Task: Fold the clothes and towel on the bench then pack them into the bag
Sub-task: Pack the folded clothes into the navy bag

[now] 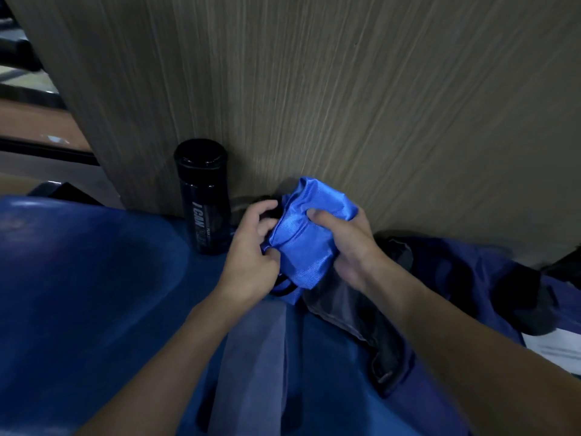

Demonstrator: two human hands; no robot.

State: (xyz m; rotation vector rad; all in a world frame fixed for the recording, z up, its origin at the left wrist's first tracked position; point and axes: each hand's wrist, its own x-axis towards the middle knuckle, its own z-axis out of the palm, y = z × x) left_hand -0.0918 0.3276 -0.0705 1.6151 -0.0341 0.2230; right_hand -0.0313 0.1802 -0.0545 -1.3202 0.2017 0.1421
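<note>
A bright blue shiny bag (306,234), crumpled and partly folded, is held up over the blue bench (94,294) close to the wooden wall. My left hand (254,247) grips its left edge with curled fingers, near a dark strap. My right hand (349,243) holds its right side, thumb pressed on the front of the fabric. Below my hands a grey cloth (254,366) lies flat on the bench. A dark grey and black garment (361,316) lies crumpled beside it, and a navy garment (465,278) is heaped to the right.
A black water bottle (204,196) with white lettering stands upright on the bench against the wooden wall panel (345,89), just left of my left hand. A white sheet (556,347) shows at the right edge. Dark railings lie at far left.
</note>
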